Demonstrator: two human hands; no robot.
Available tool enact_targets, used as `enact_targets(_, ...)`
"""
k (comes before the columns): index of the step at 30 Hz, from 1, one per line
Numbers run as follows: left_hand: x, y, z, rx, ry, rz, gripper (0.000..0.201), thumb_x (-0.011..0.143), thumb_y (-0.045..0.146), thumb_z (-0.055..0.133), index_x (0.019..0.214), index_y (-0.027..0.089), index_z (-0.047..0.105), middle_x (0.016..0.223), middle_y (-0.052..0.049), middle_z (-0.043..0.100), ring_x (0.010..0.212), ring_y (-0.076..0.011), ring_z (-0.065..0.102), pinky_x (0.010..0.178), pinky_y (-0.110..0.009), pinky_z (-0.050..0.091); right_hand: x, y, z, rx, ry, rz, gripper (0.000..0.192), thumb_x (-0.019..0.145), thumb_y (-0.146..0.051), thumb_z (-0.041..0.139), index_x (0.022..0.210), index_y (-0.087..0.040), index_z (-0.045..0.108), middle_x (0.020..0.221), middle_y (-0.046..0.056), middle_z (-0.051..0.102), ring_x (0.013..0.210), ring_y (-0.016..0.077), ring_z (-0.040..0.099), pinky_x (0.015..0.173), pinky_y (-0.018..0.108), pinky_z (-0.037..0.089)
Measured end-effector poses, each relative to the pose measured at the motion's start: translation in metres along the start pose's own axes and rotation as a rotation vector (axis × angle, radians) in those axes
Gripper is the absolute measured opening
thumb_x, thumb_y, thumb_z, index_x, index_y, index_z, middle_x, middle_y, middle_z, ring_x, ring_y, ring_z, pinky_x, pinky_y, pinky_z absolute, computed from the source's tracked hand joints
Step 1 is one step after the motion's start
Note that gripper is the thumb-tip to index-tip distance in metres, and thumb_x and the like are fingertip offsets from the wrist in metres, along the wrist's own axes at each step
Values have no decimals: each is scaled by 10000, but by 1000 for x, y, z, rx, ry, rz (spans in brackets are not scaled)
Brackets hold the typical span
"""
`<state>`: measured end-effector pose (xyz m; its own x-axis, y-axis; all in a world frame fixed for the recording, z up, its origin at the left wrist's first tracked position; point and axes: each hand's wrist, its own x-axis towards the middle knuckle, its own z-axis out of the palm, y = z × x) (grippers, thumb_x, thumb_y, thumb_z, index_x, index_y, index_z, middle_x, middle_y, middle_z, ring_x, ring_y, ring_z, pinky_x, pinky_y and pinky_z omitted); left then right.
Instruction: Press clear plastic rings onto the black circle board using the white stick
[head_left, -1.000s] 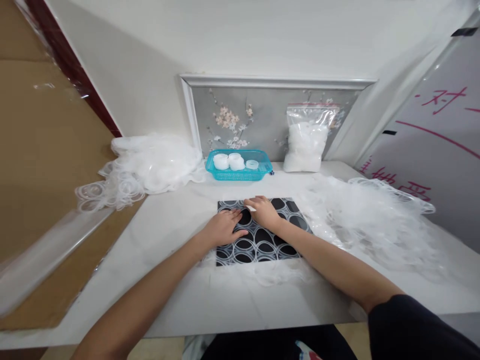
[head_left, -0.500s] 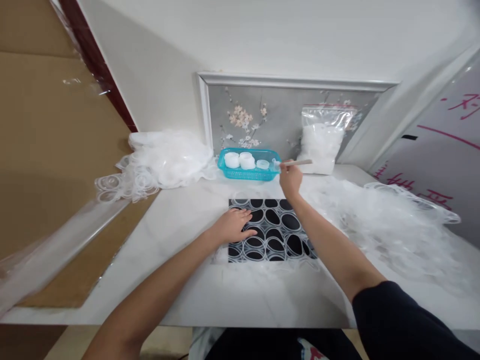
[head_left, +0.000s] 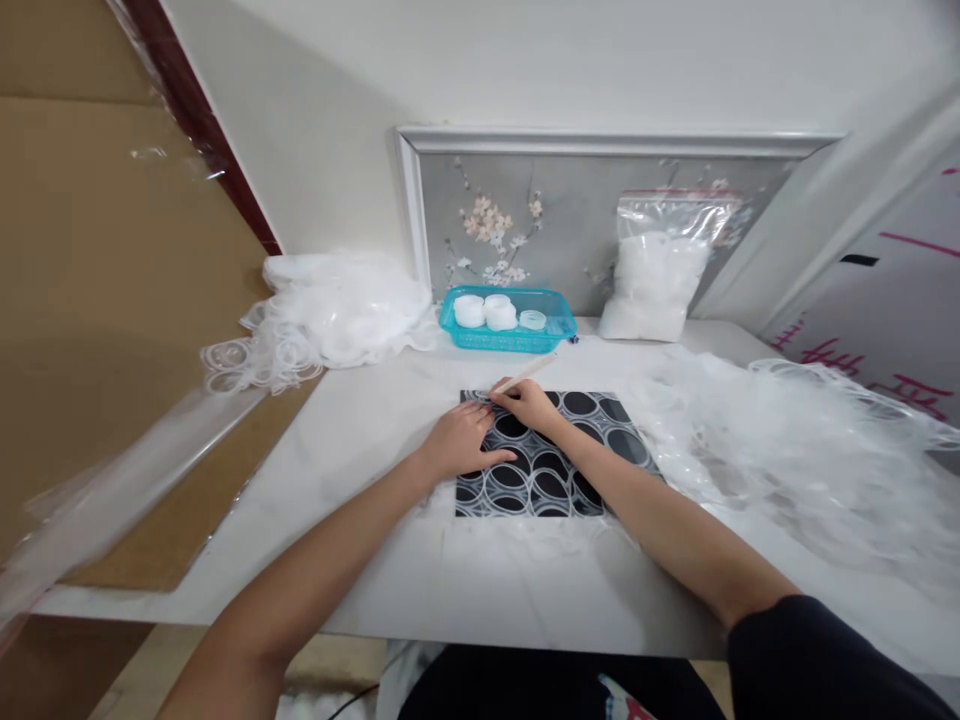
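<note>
left hand [head_left: 459,447]: flat, palm down on the black mat [head_left: 551,455], fingers spread, grip released; pinning the mat's left half to the desk [head_left: 375,440].
right hand [head_left: 531,402]: grip clenched on a thin stick [head_left: 525,374], pencil-style; the free end points off to 1 o'clock, the working tip is down at the mat's far-left corner.
mat: dark sheet, centre of the desk, straight in front of the person; covered with overlapping clear rings [head_left: 540,480] (exact count unreadable).
step in hand: looks like stick-tip work on one ring at the mat's far edge, other hand as the clamp.
next move calls for: my read is a light, precise touch at the tip; keep the mat pinned so it can't slide, and don't drag neighbouring rings.
basket [head_left: 559,325]: turquoise, at 12 o'clock from the mat, apart from it; holds small white tubs [head_left: 486,311].
bag [head_left: 660,275]: clear zip bag of white bits, 1 o'clock, leaning on the framed flower panel [head_left: 517,215].
ring piles: loose heaps at 10 o'clock [head_left: 330,315] and 3 o'clock [head_left: 787,440].
</note>
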<state>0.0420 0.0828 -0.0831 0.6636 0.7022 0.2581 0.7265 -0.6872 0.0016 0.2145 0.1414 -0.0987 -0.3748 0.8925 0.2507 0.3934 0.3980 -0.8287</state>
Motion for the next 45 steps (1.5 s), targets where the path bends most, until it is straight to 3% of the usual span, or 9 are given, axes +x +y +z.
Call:
enact_targets(15,2,-2,-3,15,-21,33,694,829,702,481,1087,83,660,1130,-169,676,1105,-289,605,1015,-404,430,-1,-3,1,-112,20,9,106,866,-207,602,860,-182,705,908,46,741,891,191,686,814,273,492)
enact_targets(18,3,-2,-5,6,-39,46,673,838,685,486,1101,89,652,1122,-158,679,1109,-290,598,1004,-396,435,-7,-8,7,-348,17,-113,170,906,-200,536,886,-184,704,972,57,735,1049,218,634,941,328,442)
enact_targets(21,4,-3,-7,-20,-62,39,655,832,677,504,1102,99,654,1102,-146,683,1057,-285,616,954,-393,467,0,-13,5,-670,-7,-248,213,897,-136,500,942,-183,703,992,84,730,1244,279,498,1081,450,273)
enact_targets(24,3,-6,-7,-37,-69,26,667,811,689,526,1091,101,671,1142,-151,673,1080,-288,613,981,-398,456,24,-16,-17,-816,125,-185,271,859,-82,473,1002,-155,691,924,139,714,1161,302,529,1026,463,283)
enact_targets(28,2,-10,-3,-73,-55,19,670,800,690,544,1126,119,671,1201,-144,655,1147,-286,592,1021,-399,437,49,-19,-52,-663,578,112,317,937,-237,379,1011,-136,670,884,149,683,904,284,592,817,389,392)
enact_targets(35,-2,-10,-1,-80,-12,33,558,887,584,507,1129,106,663,1219,-152,645,1162,-260,591,1024,-378,435,-3,-23,-57,-212,479,45,280,870,-365,502,878,-153,684,860,95,711,785,218,634,717,299,450)
enact_targets(38,-5,-10,-2,-84,4,43,533,897,578,495,1128,129,664,1221,-136,647,1164,-251,593,1028,-379,432,-30,-20,-92,-76,566,154,293,818,-385,560,851,-127,696,811,104,715,729,213,645,679,299,463)
enact_targets(42,-5,-12,-3,-109,33,27,517,916,576,458,1101,147,678,1212,-117,656,1158,-242,598,1021,-389,436,-62,-12,-177,-288,958,275,286,799,-321,589,893,-90,730,815,157,714,765,246,652,686,330,453)
enact_targets(45,-4,-15,-4,-124,42,6,506,951,543,403,1095,148,684,1191,-110,668,1136,-248,608,992,-407,451,-92,3,-233,-560,1014,643,262,737,-287,674,878,-82,756,886,239,702,899,334,644,757,406,429)
